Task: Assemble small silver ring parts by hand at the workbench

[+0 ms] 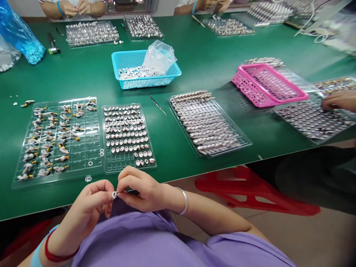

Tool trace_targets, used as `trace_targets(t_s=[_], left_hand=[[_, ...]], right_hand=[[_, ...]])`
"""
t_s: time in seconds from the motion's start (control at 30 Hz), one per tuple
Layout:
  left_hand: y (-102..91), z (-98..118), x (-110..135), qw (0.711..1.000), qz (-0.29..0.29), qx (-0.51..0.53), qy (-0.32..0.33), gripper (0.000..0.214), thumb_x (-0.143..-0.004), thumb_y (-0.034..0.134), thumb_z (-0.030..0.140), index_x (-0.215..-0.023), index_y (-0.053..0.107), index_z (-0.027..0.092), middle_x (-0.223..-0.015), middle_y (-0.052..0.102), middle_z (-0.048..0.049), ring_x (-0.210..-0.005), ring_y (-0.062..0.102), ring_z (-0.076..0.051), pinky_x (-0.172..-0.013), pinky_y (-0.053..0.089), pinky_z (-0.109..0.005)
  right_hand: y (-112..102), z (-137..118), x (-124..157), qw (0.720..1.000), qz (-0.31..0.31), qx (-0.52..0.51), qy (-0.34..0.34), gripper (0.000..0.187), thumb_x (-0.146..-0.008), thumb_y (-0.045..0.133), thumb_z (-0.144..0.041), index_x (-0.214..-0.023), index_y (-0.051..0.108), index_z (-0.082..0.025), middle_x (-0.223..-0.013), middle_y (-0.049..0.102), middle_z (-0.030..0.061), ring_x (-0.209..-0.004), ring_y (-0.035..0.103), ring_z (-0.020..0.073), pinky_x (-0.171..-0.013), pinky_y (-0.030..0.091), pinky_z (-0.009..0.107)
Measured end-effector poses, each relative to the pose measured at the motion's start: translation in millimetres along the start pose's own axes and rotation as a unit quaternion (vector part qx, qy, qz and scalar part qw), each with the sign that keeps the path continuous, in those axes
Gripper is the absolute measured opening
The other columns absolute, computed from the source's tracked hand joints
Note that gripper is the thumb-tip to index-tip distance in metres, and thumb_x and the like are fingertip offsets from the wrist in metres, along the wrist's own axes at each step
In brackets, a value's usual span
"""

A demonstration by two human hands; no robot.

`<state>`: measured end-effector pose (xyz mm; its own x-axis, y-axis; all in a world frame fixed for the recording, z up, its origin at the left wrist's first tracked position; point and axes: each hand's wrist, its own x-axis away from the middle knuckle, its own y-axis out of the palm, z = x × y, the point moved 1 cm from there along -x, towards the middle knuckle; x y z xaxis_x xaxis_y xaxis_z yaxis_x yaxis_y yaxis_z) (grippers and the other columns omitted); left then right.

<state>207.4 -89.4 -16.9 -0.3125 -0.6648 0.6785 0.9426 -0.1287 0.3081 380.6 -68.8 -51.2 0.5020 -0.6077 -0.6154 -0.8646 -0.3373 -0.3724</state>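
My left hand (96,198) pinches a small white round part (114,194) between thumb and forefinger, just off the table's near edge. The fingers of my right hand (140,189) are closed right beside it and meet the part at its edge; whether they grip something of their own is hidden. Just beyond my hands lies a clear tray (119,163) with rows of small white round caps (126,129). To its left, a larger clear tray (86,148) carries white earbud-like pieces (63,116) with yellow ends.
A pair of tweezers (157,104) lies on the green table (83,74). Further right sit a tray of white stem-like parts (208,126) and a pink basket (272,98). A blue basket (144,82) holds white pieces and a plastic bag. A co-worker's hand (339,101) reaches in at right.
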Motion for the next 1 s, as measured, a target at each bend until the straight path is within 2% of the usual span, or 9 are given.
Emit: trace_targets(t_s=[0.17, 0.27, 0.4, 0.43, 0.5, 0.6, 0.63, 0.8, 1.0], left_hand=[[-5.9, -7, 4, 1.000, 0.013, -0.009, 0.019, 0.015, -0.064, 0.068, 0.028, -0.058, 0.057, 0.018, -0.049, 0.046, 0.0061, -0.047, 0.037, -0.008, -0.047, 0.034, -0.020], [-13.8, -13, 6, 0.978, 0.007, -0.201, 0.061, 0.021, -0.069, 0.064, 0.029, -0.054, 0.054, 0.019, -0.049, 0.044, 0.0053, -0.049, 0.038, -0.010, -0.049, 0.032, -0.022], [-20.0, -12, 3, 0.863, 0.036, -0.471, 0.179, 0.017, -0.075, 0.067, 0.026, -0.059, 0.065, 0.021, -0.062, 0.059, 0.0013, -0.053, 0.048, -0.012, -0.052, 0.033, -0.023], [-20.4, -8, 0, 0.846, 0.053, -0.485, 0.215, 0.008, -0.076, 0.068, 0.025, -0.069, 0.071, 0.023, -0.070, 0.064, 0.0004, -0.054, 0.051, -0.013, -0.053, 0.036, -0.023], [-20.3, 3, -10, 0.809, 0.107, -0.500, 0.290, 0.016, -0.079, 0.066, 0.023, -0.090, 0.076, 0.028, -0.083, 0.070, -0.0010, -0.058, 0.057, -0.014, -0.057, 0.040, -0.023], [-19.2, 24, -34, 0.709, 0.201, -0.560, 0.378, 0.019, -0.086, 0.060, 0.027, -0.096, 0.077, 0.029, -0.089, 0.071, -0.0035, -0.074, 0.062, -0.019, -0.068, 0.042, -0.025], [-18.9, 30, -44, 0.696, 0.206, -0.571, 0.383, 0.020, -0.087, 0.059, 0.028, -0.097, 0.077, 0.029, -0.090, 0.070, -0.0045, -0.079, 0.063, -0.020, -0.069, 0.041, -0.025], [-19.1, 51, -78, 0.684, 0.204, -0.591, 0.375, 0.020, -0.086, 0.059, 0.030, -0.092, 0.078, 0.030, -0.086, 0.062, -0.0044, -0.075, 0.056, -0.021, -0.060, 0.034, -0.027], [-14.6, 52, -73, 0.730, 0.196, -0.545, 0.364, 0.014, -0.084, 0.060, 0.029, -0.086, 0.074, 0.026, -0.089, 0.063, -0.0046, -0.082, 0.057, -0.022, -0.070, 0.040, -0.028]], right_hand=[[-2, -2, 0, 0.998, 0.062, -0.016, 0.015, 0.003, -0.089, 0.056, -0.015, -0.089, 0.054, -0.017, -0.081, 0.055, 0.0038, -0.071, 0.053, 0.0112, -0.063, 0.051, 0.021], [-6, 0, 4, 0.990, 0.113, -0.057, 0.067, 0.006, -0.086, 0.059, -0.014, -0.084, 0.054, -0.017, -0.079, 0.058, 0.0036, -0.069, 0.056, 0.0108, -0.062, 0.052, 0.022], [-10, 8, 14, 0.943, 0.160, -0.193, 0.218, 0.009, -0.088, 0.059, -0.022, -0.083, 0.053, -0.016, -0.078, 0.062, 0.0038, -0.068, 0.065, 0.0118, -0.058, 0.053, 0.023], [-11, 10, 16, 0.928, 0.163, -0.218, 0.254, 0.012, -0.088, 0.060, -0.025, -0.083, 0.053, -0.016, -0.076, 0.062, 0.0029, -0.065, 0.065, 0.0114, -0.057, 0.053, 0.022], [-13, 12, 20, 0.909, 0.167, -0.234, 0.303, 0.016, -0.087, 0.061, -0.029, -0.083, 0.052, -0.016, -0.070, 0.059, 0.0000, -0.059, 0.063, 0.0097, -0.054, 0.051, 0.021], [-16, 13, 22, 0.903, 0.165, -0.217, 0.331, 0.016, -0.087, 0.059, -0.030, -0.082, 0.052, -0.016, -0.064, 0.052, -0.0043, -0.051, 0.055, 0.0065, -0.049, 0.046, 0.018], [-17, 13, 23, 0.904, 0.161, -0.209, 0.336, 0.016, -0.087, 0.058, -0.030, -0.083, 0.051, -0.017, -0.063, 0.049, -0.0052, -0.049, 0.051, 0.0058, -0.047, 0.044, 0.017], [-23, 13, 27, 0.909, 0.147, -0.166, 0.352, 0.015, -0.089, 0.055, -0.030, -0.083, 0.052, -0.017, -0.065, 0.045, -0.0051, -0.050, 0.042, 0.0056, -0.046, 0.038, 0.018], [-24, 12, 24, 0.921, 0.129, -0.154, 0.334, 0.012, -0.091, 0.053, -0.026, -0.083, 0.051, -0.017, -0.065, 0.043, -0.0051, -0.053, 0.039, 0.0065, -0.048, 0.036, 0.018]])
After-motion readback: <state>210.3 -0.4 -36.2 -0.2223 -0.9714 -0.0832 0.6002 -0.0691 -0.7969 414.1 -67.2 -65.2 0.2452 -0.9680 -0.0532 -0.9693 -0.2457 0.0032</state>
